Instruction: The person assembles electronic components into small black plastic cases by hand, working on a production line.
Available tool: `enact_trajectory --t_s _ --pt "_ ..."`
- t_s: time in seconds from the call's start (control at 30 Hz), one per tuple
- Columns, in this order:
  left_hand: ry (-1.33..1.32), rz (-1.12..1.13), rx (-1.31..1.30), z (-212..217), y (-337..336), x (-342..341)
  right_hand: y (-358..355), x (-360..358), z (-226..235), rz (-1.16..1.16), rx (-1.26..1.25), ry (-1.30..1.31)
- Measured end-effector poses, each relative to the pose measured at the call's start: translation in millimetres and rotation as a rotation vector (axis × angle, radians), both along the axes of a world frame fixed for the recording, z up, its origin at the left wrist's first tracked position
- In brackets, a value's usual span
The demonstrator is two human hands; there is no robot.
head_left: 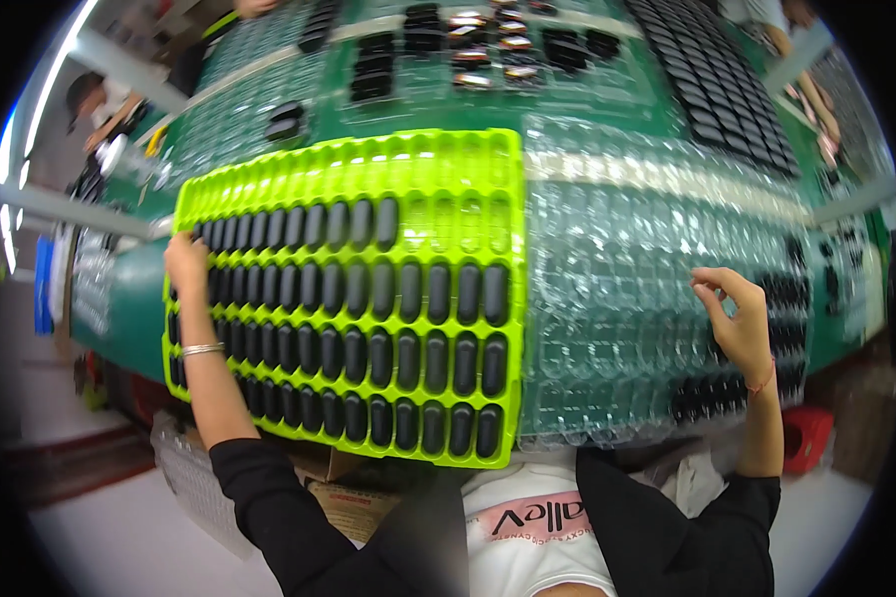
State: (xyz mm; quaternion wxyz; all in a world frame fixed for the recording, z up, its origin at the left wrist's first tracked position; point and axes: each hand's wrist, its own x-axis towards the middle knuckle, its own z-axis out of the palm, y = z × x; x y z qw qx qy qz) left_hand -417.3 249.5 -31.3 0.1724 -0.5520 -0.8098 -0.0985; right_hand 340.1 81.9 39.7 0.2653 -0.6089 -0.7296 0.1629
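The left hand [186,261] is at the left edge of a bright yellow-green tray [468,221], next to the left end of a row of black pieces [438,293]. Its fingers are small and partly hidden, so I cannot tell if they are gripping a piece. A thin bracelet [203,349] goes around that wrist.

The black pieces are long with round ends. They stand side by side in the cups of the tray. The three rows nearest the person are full of them. The next row has them from the left to past the middle, and bare cups show at its right end and all along the far row.

The right hand [739,310] is over a clear plastic tray [607,298], just right of the bright one. Its fingers are bent, with the tips close together, but I cannot tell if they pinch something small. More black pieces sit at the right end of the clear tray. Both trays are on a green tabletop [134,298].
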Motion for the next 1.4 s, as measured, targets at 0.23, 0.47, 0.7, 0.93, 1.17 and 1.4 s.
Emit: enact_trajectory --t_s 0.23,0.47,0.7,0.93,1.17,1.4 --pt "0.18 -0.145 0.196 9.5 -1.6 -10.1 -61.3 51.3 -4.5 -0.507 -0.107 0.448" --pt "-1.021 -0.532 0.135 88.8 -179.9 270.3 -86.9 40.9 -13.7 -0.523 -0.122 0.082" --pt "-1.549 -0.673 0.011 81.1 -250.3 419.4 -65.6 43.3 -29.9 -0.385 -0.183 -0.186" --pt "-1.994 -0.683 -0.21 66.5 -258.8 465.0 -67.4 24.2 -20.9 -0.26 -0.155 0.755" --pt "-2.026 -0.658 -0.24 56.8 -248.1 466.8 -57.2 -45.7 -8.5 -0.08 -0.496 1.195" --pt "-2.179 -0.625 -0.08 41.6 -249.3 460.7 -60.5 -88.1 -18.4 0.061 -0.415 1.118"
